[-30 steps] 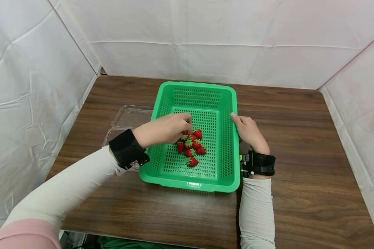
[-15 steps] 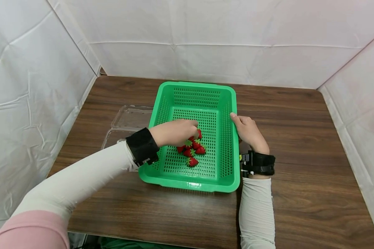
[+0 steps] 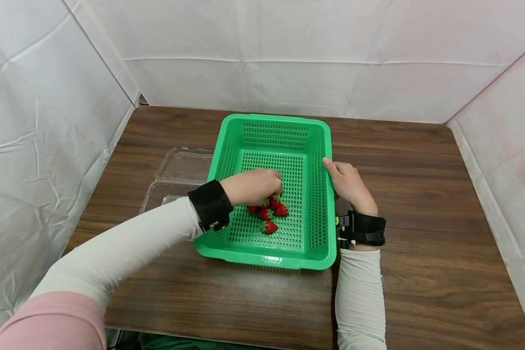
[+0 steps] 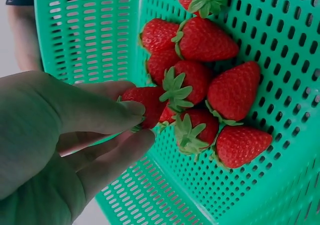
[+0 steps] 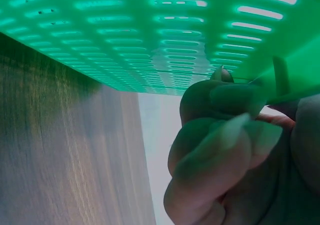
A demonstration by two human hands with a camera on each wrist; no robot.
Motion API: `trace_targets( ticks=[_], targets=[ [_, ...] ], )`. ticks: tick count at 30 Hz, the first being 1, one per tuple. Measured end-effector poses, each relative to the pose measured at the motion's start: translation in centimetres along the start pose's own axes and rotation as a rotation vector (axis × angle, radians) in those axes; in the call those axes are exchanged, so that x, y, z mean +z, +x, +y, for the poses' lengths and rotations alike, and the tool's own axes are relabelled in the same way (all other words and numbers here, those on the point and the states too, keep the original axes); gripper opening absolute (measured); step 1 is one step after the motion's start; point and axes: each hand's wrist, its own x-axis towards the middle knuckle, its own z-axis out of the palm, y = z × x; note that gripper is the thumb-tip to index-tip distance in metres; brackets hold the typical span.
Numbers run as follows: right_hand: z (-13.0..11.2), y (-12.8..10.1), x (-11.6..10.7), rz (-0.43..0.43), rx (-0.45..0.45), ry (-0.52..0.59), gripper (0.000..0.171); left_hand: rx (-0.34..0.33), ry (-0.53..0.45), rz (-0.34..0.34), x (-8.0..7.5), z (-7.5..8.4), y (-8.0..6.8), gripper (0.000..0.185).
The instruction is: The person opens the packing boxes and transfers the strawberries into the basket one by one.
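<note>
In the head view a green perforated basket (image 3: pixel 271 262) sits on the table, with several red strawberries (image 3: pixel 269 227) heaped on its floor. My left hand (image 3: pixel 253 186) reaches in over the heap. Seen from the left wrist, its thumb and fingers pinch one strawberry (image 4: pixel 153 101) that lies close against the others. At the basket's right side, my right hand (image 3: pixel 352 187) grips the rim, thumb on top. The right wrist view has those fingers (image 5: pixel 210 155) curled beneath the rim, outside the slotted wall.
A clear plastic clamshell box (image 3: pixel 185 165) lies open to the left, partly hidden by the basket and left arm. White sheets (image 3: pixel 288 87) enclose the brown wooden table (image 3: pixel 428 218) at the back and both sides.
My left hand has moved right and slightly toward me over the heap, covering its upper strawberries. My right hand and the basket have stayed in place.
</note>
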Motion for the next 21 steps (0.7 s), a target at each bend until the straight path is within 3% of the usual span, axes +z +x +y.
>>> trace_targets(
  ticks=[12, 21],
  targets=[
    [-0.1, -0.1, 0.0, 0.010, 0.000, 0.012, 0.054, -0.027, 0.030, -0.075, 1.2, 0.6, 1.2, 0.027],
    [-0.3, -0.1, -0.1, -0.001, 0.011, -0.001, 0.055, -0.045, 0.071, -0.084, 1.8, 1.1, 2.2, 0.028]
  ],
)
